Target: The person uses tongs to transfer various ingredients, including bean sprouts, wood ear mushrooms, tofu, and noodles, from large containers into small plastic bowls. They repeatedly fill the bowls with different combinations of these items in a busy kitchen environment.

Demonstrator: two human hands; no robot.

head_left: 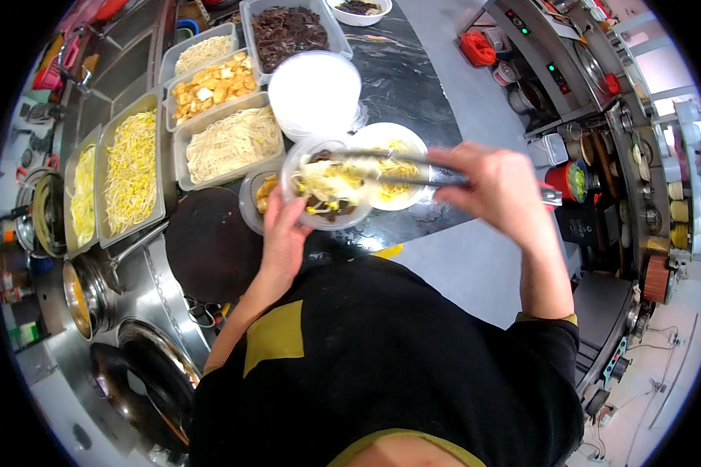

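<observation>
Little room: white bowl point(405, 134) near counter edge point(449, 115).

The left hand point(283, 237) holds a round clear plastic bowl point(341, 226) of bean sprouts point(319, 189) while the right hand point(494, 187) grips tongs point(445, 182) over it, beside a white bowl point(419, 144) on the black marbled counter point(401, 62).

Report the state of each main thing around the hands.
Left hand: supporting the clear bowl
Right hand: gripping the tongs
Tongs: over the clear bowl, tips blurred
Clear bowl: uncovered, holding sprouts
White bowl: uncovered, holding yellow food
Sprout tub: uncovered, well filled
Golden-chunk tub: uncovered, filled
Dark-food tub: uncovered, well filled
</observation>
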